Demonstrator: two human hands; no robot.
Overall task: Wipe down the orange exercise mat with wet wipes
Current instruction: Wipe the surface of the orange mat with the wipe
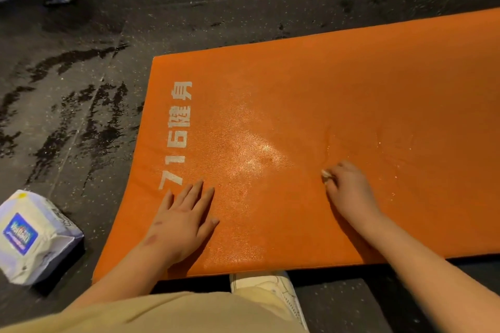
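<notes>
1. I am curling the fingers of my right hand point(349, 186) round a small wadded wet wipe point(326, 173). Only a pale scrap of it is showing past my fingertips, and I am pressing it down on the orange exercise mat point(351, 89).
2. My left hand point(184, 219) is lying flat on the mat with its fingers straight and slightly spread, holding nothing. It is resting just beside the lower end of the white lettering point(177, 130).
3. A wet sheen point(257, 154) is glistening on the mat between my two hands, and small droplets are shining to the right of my right hand.
4. The mat is lying flat on the dark speckled floor point(189, 8), with its near edge just in front of my white shoe point(270, 282) and beige trouser leg point(189, 311).
5. A white pack of wet wipes point(29, 238) with a blue label is sitting on the floor to the left of the mat, near its close corner but not touching it.
6. Dark wet streaks point(81, 116) are showing on the floor to the left of the mat.
</notes>
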